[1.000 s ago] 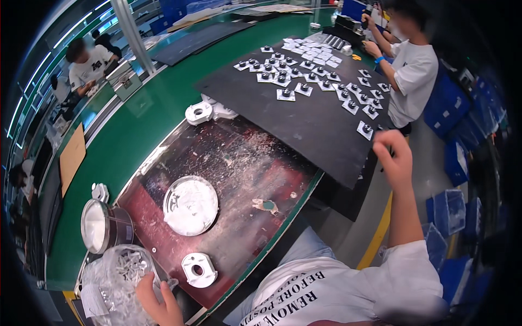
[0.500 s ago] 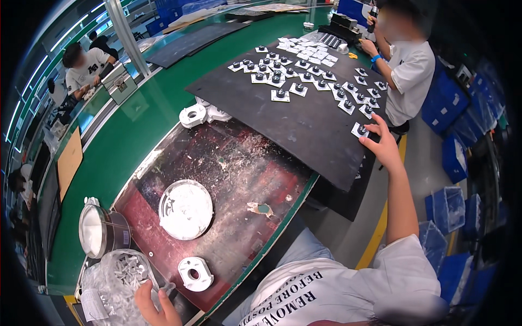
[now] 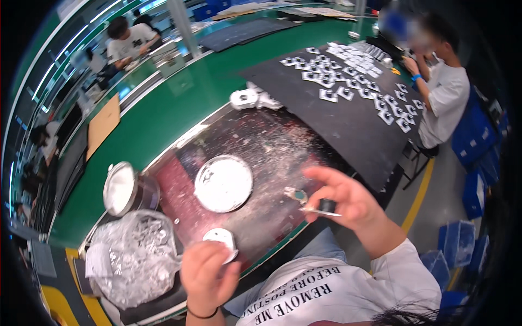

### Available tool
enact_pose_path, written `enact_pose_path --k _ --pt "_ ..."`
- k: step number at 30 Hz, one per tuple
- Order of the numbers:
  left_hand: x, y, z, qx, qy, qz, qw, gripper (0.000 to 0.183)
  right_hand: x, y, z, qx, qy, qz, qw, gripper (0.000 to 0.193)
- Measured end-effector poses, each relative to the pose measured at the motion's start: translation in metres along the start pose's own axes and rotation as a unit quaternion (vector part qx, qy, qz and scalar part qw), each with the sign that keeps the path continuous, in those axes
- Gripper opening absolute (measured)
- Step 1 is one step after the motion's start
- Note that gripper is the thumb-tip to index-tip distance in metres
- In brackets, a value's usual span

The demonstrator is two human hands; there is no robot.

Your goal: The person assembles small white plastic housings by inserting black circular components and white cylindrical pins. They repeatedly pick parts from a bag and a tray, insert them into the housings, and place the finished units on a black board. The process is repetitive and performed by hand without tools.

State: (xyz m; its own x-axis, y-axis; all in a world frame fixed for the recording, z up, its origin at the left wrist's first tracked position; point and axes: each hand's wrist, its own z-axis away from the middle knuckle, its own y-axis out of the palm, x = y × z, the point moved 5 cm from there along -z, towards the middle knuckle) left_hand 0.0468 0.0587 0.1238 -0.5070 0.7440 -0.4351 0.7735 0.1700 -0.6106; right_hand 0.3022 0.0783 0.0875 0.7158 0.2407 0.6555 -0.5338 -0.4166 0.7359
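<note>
In my raised right hand (image 3: 350, 204) is a small white square plate with a black round part (image 3: 327, 206), pinched between thumb and fingers and seen nearly edge-on. My left hand (image 3: 209, 274) reaches over a white round housing (image 3: 220, 237) near the bench's front edge. Its thumb stands apart from its slightly blurred fingers, which cover the lower part of the housing; whether they touch it is unclear. Beyond lies a round white dish (image 3: 223, 183) on the worn dark red bench top (image 3: 261, 146).
Many plates with black parts (image 3: 353, 84) lie on a black board (image 3: 348, 136) at the far right, where a co-worker (image 3: 446, 98) sits. At left are a bucket of white material (image 3: 122, 189) and a clear bag of small parts (image 3: 136, 255). More white housings (image 3: 253, 99) rest behind.
My right hand has lifted one plate with a black part off the board and brought it inward. My left hand has moved from beside the bag to the white housing. The view has shifted.
</note>
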Motion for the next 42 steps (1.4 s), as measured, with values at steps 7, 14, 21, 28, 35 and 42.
enact_pose_path --k 7,14,21,28,35,42 --pt "0.002 0.013 0.009 0.058 -0.195 0.289 0.936 0.019 -0.039 0.046 -0.038 0.098 -0.212 0.537 0.81 0.094" --pt "0.011 0.033 0.051 0.011 -0.324 0.379 0.866 0.018 -0.059 0.05 -0.045 0.167 -0.2 0.409 0.874 0.098" --pt "0.001 0.053 0.062 0.052 -0.276 0.502 0.818 0.029 -0.104 0.038 -0.034 0.107 0.115 0.042 0.987 0.06" --pt "0.021 0.004 0.062 -0.053 -0.205 0.095 0.973 0.024 -0.082 0.043 -0.06 0.146 -0.129 0.407 0.892 0.052" --pt "0.065 0.009 0.063 0.071 -0.188 0.062 0.978 0.105 -0.1 0.07 -0.097 0.158 -0.142 0.688 0.694 0.04" --pt "0.071 0.027 0.075 0.034 -0.182 0.095 0.978 0.114 -0.122 0.076 -0.099 0.197 -0.137 0.767 0.595 0.041"
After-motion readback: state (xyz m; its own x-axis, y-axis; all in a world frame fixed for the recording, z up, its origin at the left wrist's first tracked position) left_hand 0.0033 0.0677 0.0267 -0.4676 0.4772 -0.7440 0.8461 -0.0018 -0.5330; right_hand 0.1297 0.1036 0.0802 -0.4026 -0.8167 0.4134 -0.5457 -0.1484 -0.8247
